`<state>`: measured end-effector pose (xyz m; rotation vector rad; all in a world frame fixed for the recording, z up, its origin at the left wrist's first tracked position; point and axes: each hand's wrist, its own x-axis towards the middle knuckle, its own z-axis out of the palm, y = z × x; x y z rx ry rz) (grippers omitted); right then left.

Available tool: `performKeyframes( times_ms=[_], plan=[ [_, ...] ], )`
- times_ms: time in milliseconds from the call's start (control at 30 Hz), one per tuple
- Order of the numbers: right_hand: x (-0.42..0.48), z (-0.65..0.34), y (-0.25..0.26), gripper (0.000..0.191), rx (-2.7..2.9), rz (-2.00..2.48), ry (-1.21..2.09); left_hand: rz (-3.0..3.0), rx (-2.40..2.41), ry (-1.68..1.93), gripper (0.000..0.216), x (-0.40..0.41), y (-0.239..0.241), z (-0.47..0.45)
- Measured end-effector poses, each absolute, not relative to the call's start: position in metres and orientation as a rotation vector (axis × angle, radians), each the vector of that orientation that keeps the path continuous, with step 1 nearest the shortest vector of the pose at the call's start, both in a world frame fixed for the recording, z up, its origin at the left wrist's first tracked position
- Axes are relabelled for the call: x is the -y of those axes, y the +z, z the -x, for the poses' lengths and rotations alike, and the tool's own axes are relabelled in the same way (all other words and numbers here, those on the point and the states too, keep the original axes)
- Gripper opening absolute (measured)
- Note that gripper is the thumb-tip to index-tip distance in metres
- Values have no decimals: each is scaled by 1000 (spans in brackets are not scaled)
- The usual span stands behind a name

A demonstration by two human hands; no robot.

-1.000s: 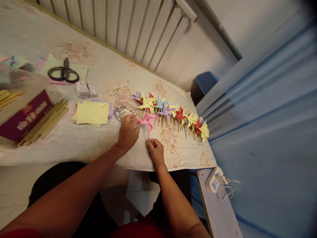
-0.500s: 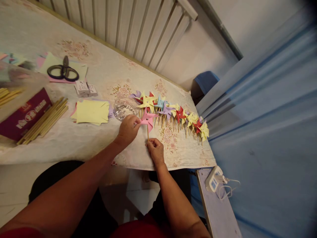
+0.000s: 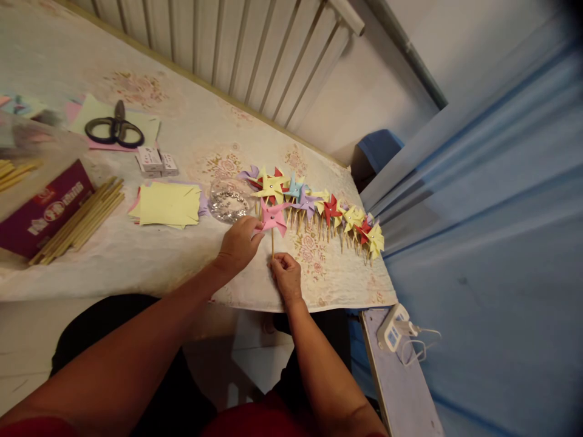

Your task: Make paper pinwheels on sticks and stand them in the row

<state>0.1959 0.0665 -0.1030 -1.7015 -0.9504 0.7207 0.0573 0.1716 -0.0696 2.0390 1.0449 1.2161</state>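
My right hand (image 3: 286, 276) pinches the lower end of a thin wooden stick that carries a pink paper pinwheel (image 3: 274, 216). My left hand (image 3: 237, 243) is closed on the pinwheel's left blade with its fingertips. Just behind it, a row of finished pinwheels (image 3: 319, 206) in yellow, red, blue and purple runs to the right along the table. A clear dish of small shiny pieces (image 3: 228, 200) sits right above my left hand.
A stack of yellow paper squares (image 3: 168, 205), a bundle of wooden sticks (image 3: 79, 221), a maroon box (image 3: 40, 209), small white boxes (image 3: 152, 162) and black scissors (image 3: 113, 128) lie to the left. A white power adapter (image 3: 394, 328) rests on a ledge at the lower right.
The pink pinwheel has turned a little under my left fingers, and my left hand has shifted slightly down and to the right. My right hand has stayed on the stick.
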Motion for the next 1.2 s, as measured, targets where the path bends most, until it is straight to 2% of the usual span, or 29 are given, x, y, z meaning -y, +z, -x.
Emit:
performKeyframes(
  times_ms=[200,867,1033,1200],
  plan=[
    [-66,-195,-102,15,937,1686,719,-1994,-1077,1194,15,-174,-72,-55],
    [-66,-194,-102,15,941,1692,707,-1999,-1068,1056,19,-161,-73,-61],
    [-67,-194,-103,15,921,1681,724,-1744,-1100,1113,15,-163,-68,-60],
    [-66,-196,-106,17,933,1684,728,-1365,-1056,982,12,-169,-65,-62]
  ],
)
